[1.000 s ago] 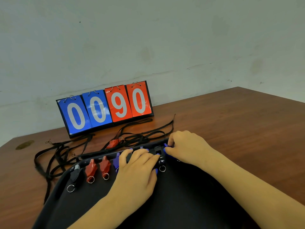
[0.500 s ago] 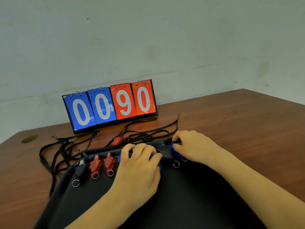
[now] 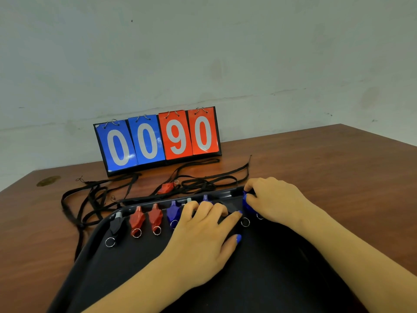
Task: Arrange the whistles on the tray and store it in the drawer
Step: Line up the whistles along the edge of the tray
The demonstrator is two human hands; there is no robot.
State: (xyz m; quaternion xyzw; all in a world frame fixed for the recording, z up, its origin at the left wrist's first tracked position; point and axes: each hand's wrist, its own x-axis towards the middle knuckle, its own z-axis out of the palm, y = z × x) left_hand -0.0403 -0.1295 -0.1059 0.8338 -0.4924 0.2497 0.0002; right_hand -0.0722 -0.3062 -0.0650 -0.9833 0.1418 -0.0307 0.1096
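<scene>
Four whistles lie in a row near the far rim of the black tray [image 3: 94, 256]: a black whistle [image 3: 116, 224] at the left end, then two red whistles [image 3: 136, 219] side by side, then a dark blue whistle [image 3: 173, 213]. Each has a small metal ring at its near end. The left hand [image 3: 203, 236] lies flat over the middle of the row with its fingers spread out loose, and it hides what is under it. The right hand [image 3: 274, 201] pinches a bright blue whistle [image 3: 247, 203] at the right end of the row, close to the tray's far corner. One more red whistle [image 3: 167, 188] lies off the tray on the desk [image 3: 338, 168], in a tangle of black cords [image 3: 90, 199]. Behind the cords stands a score board [image 3: 158, 138] that shows 00 in blue and 90 in red. The near half of the tray is bare, and the desk to the right has lots of room. The picture cuts off the tray's near edge.
</scene>
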